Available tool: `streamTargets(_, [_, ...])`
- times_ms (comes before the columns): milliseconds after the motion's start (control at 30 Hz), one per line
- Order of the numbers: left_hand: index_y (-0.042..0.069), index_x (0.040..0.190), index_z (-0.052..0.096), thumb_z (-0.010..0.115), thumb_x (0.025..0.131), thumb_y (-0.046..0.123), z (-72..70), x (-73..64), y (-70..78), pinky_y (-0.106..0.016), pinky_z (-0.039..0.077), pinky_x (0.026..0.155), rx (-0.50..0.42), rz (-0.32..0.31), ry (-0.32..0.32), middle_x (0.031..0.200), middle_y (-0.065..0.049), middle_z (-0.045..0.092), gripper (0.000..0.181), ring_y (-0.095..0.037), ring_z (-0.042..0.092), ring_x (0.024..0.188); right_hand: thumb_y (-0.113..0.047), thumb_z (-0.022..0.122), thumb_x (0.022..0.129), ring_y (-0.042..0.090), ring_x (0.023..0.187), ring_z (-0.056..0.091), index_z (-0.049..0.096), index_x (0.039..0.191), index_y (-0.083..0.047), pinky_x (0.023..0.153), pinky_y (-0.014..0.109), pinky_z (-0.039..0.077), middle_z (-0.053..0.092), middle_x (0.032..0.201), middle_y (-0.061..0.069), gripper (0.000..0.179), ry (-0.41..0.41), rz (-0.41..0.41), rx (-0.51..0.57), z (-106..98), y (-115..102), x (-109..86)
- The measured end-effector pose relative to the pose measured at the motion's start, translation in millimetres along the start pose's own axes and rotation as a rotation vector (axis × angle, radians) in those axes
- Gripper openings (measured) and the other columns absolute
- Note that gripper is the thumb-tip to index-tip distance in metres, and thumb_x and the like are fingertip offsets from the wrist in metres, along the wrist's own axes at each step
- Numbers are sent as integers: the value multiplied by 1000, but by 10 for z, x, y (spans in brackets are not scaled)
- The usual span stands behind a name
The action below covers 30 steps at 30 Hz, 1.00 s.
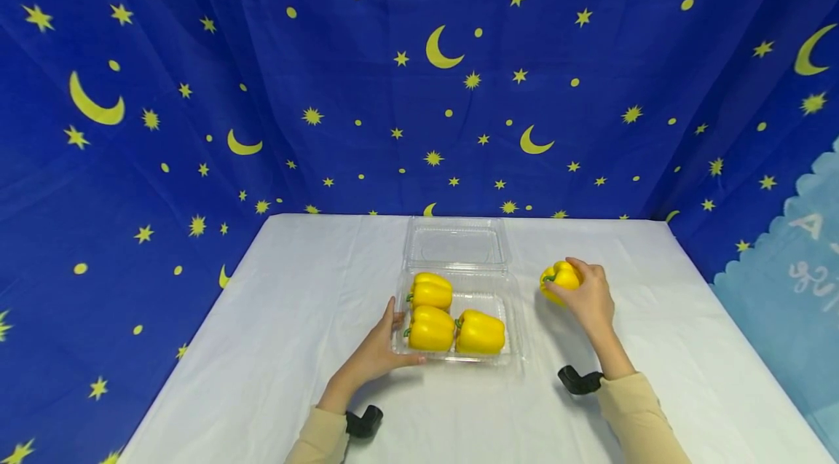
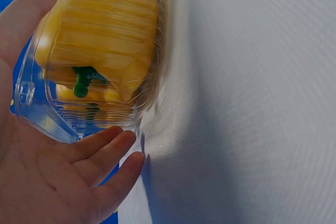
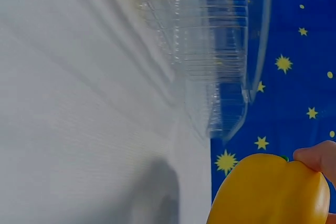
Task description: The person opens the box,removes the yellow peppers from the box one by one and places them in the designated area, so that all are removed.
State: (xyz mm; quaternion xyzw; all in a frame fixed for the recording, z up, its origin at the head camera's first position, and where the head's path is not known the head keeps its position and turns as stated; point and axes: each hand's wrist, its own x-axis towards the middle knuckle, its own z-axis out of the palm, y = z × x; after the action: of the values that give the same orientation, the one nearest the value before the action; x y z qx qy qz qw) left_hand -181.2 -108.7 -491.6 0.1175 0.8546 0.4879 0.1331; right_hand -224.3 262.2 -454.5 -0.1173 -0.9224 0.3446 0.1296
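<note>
A clear plastic clamshell container (image 1: 515,325) lies on the white tabletop with its lid (image 1: 457,245) folded back. Two yellow bell peppers, a rear one (image 1: 432,291) and a front one (image 1: 430,330), sit along its left side. Another yellow bell pepper (image 1: 481,333) lies at the front right inside. My left hand (image 1: 379,349) touches the container's front left corner, thumb and fingers spread and fairly straight; the left wrist view shows its fingertips (image 2: 126,140) against the ribbed wall. To the right of the container, my right hand (image 1: 593,298) pinches one more yellow bell pepper (image 1: 559,277) above the table.
A white cloth (image 1: 308,289) covers the table. Behind it and to the left hangs a blue curtain (image 1: 367,85) with yellow moons and stars. A light blue panel with lettering (image 1: 793,289) is at the right. Black wrist mounts (image 1: 580,380) stick out near both wrists.
</note>
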Motion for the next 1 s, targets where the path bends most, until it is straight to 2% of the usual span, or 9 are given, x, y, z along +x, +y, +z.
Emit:
streamTargets(267, [2,152,-4,84,69,39,0,9,-9,-59,25,115,3,4,-1,150,-23,34,127,-39,35,139,-28,74,80,43,110,49,49,135,-1,87,56,46,44,124,28,67,-37,-3,8,42,63,-30])
streamTargets(1000, [2,152,-4,83,71,40,1,-7,0,-60,25,114,21,-6,-5,151,-22,33,125,-39,34,139,-29,75,79,44,113,48,49,135,-2,91,59,45,44,125,27,68,-71,-18,-24,150,155,-98])
